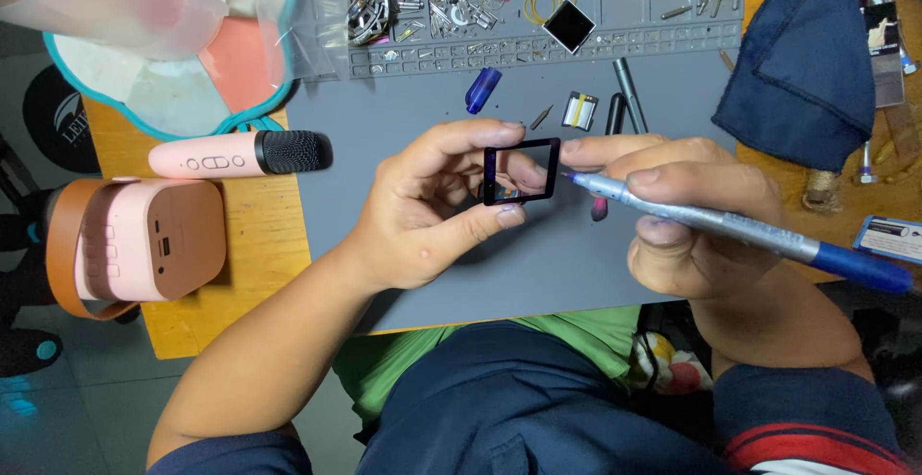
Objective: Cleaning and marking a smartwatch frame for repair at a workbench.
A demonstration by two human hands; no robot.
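Note:
My left hand (432, 211) pinches a small square frame with a dark rim and a glassy, purple-tinted middle (521, 171) between thumb and fingers, above a grey work mat (384, 168). My right hand (687, 225) grips a blue and silver pen-shaped tool (740, 230). Its tip touches the right edge of the square frame, and my right forefinger reaches toward the same edge.
A pink microphone (240, 153) and a pink speaker with a brown strap (144, 240) lie at the left. Along the mat's far edge a parts tray (538, 14) holds screws and a black square. Also here: a blue cap (482, 89), a dark blue cloth (807, 67), clear plastic cup (125, 0).

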